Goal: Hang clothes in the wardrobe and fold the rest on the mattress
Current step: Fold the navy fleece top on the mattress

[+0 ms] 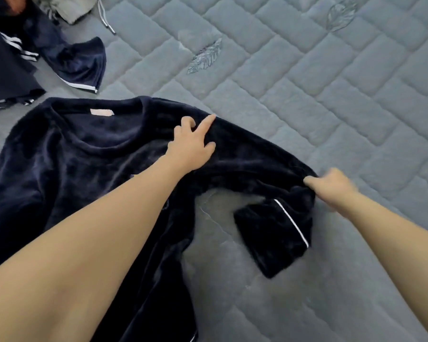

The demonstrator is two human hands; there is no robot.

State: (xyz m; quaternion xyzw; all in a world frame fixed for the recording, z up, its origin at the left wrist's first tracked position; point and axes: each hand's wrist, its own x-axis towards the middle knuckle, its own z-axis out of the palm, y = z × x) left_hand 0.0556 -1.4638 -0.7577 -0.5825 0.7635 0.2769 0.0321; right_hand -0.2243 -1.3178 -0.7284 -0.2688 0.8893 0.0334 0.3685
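Pressing the navy top point(67, 154), left hand point(189, 146) fingers spread (right hand point(331, 187) pinching its sleeve point(269, 174)).

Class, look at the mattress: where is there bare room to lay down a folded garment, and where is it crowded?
Bare mattress runs right of and beyond the navy top, and near the camera beside its cuff. Crowded: far left, where striped navy clothes and a grey garment lie. The left hand and right hand occupy the sleeve.
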